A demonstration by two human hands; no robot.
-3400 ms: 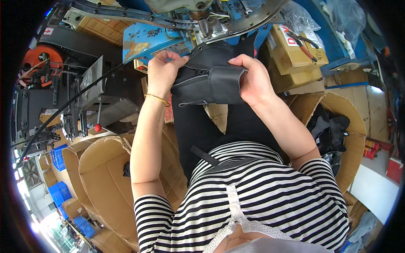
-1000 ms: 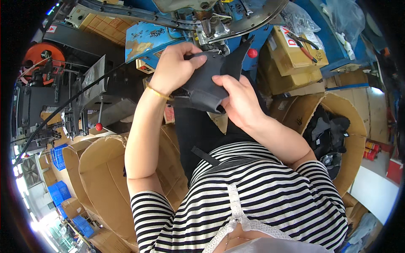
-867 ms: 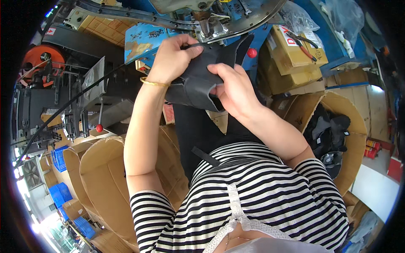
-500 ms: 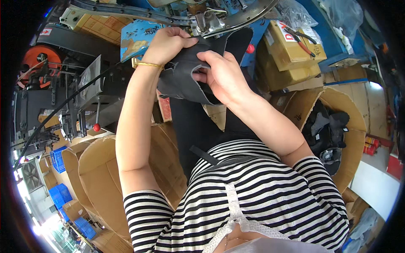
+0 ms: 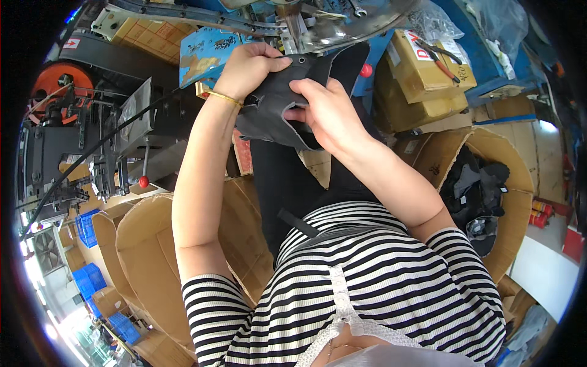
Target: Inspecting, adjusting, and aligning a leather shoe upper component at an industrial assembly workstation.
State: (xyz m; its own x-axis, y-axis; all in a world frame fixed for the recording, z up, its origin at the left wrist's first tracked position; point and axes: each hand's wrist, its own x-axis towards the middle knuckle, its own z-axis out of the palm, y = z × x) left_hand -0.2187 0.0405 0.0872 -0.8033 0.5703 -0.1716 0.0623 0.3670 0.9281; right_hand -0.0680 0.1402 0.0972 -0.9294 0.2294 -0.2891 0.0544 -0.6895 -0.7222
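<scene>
A floppy black leather-like piece (image 5: 269, 92), with cut curved edges and an opening, hangs between my hands just below the metal head of a machine (image 5: 292, 40). A small metal eyelet (image 5: 301, 60) shows near its upper edge. My left hand (image 5: 247, 70) pinches that upper edge between thumb and fingers, close to the machine head. On the other side, my right hand (image 5: 327, 113) grips the piece by the rim of its opening, thumb on the outer face and some fingers inside. Part of the piece folds up behind the right hand.
A curved metal track (image 5: 373, 24) runs over the top. Pliers (image 5: 437, 61) lie on a cardboard box (image 5: 422, 82) at the right. Below stands a carton (image 5: 520, 202) holding dark pieces (image 5: 474, 189). Large cartons (image 5: 147, 244) and a machine with a red-knobbed lever (image 5: 143, 181) are at the left.
The upper edge of the black piece has come slightly away from the machine head, and a metal eyelet now shows there. Both hands keep their grip.
</scene>
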